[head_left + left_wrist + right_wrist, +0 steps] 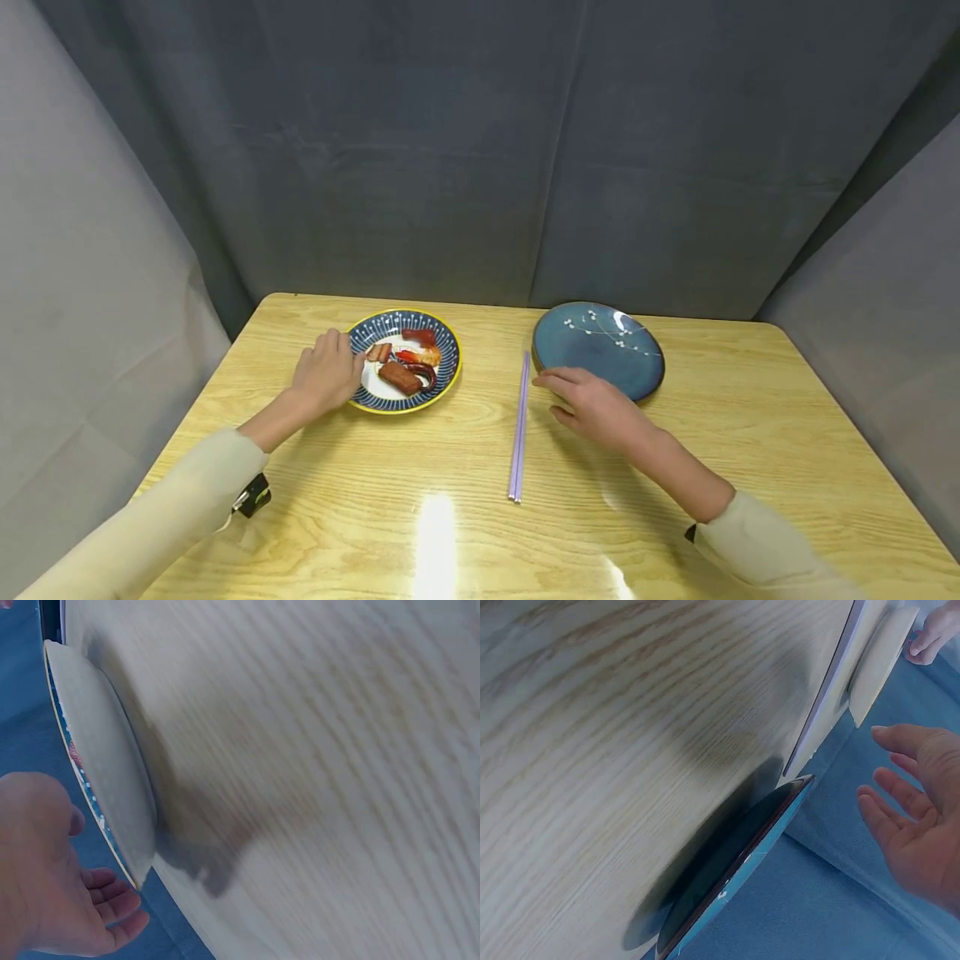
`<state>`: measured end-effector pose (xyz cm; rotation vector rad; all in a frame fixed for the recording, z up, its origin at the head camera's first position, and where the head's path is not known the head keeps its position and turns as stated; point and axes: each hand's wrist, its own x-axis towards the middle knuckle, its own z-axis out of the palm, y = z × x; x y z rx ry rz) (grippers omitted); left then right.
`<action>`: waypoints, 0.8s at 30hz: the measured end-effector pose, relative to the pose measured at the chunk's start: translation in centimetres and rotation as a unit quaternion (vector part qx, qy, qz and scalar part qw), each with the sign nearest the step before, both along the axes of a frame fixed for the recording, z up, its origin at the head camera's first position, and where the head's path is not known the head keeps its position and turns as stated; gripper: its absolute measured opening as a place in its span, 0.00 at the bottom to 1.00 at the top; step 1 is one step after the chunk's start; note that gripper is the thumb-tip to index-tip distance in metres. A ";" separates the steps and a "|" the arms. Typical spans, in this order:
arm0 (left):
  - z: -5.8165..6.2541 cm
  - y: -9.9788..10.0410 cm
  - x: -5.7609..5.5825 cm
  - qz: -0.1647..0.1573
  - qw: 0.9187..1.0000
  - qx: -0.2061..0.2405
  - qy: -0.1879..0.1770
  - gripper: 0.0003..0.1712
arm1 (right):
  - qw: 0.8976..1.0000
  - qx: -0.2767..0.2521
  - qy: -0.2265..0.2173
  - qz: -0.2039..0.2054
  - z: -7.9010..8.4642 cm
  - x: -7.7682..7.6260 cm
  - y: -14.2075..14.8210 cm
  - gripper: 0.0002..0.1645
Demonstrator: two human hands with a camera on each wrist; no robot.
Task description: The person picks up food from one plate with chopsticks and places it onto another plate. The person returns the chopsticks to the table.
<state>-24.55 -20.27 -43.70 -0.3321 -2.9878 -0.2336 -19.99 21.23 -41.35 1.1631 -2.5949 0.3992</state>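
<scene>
My left hand [327,372] is at the left edge of a blue-and-white patterned plate [367,402] with a yellow rim. In the left wrist view its loosely bent fingers [116,900] are right by the plate's rim. On the plate lie several food pieces, among them a brown meat piece [401,377] and a shrimp [422,357]. With fingers apart and nothing held, my right hand [600,408] hovers by the near left edge of a dark blue plate [592,342] painted with white blossoms. Left of that hand, a pair of purple chopsticks [519,433] lies on the table.
The light wood table [360,517] has rounded far corners. Behind it hangs a dark grey curtain [450,167], with pale cloth [90,250] at the left side and more at the right. The chopsticks lie lengthwise between the two plates.
</scene>
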 end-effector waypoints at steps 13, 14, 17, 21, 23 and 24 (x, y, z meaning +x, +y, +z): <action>-0.7 -1.6 0.4 0.018 1.000 0.002 -0.005 0.17 | 0.999 0.010 0.002 0.040 -0.8 0.2 -1.4 0.28; -0.6 -1.6 0.5 0.018 1.000 0.001 -0.004 0.16 | 0.999 0.011 0.003 0.046 -1.0 0.3 -1.5 0.27; -0.5 -1.6 0.6 0.017 1.000 -0.007 0.000 0.16 | 0.998 0.014 0.002 0.066 -1.4 0.5 -1.7 0.26; -0.5 -1.7 0.5 0.019 1.000 -0.014 -0.001 0.16 | 0.996 0.018 -0.001 0.085 -1.9 0.8 -2.0 0.24; -0.6 -1.8 0.4 0.020 1.000 -0.019 -0.002 0.16 | 0.996 0.023 -0.007 0.087 -2.1 1.0 -2.2 0.24; -0.6 -1.8 0.4 0.020 1.000 -0.021 -0.003 0.15 | 0.996 0.026 -0.011 0.085 -2.1 1.0 -2.3 0.24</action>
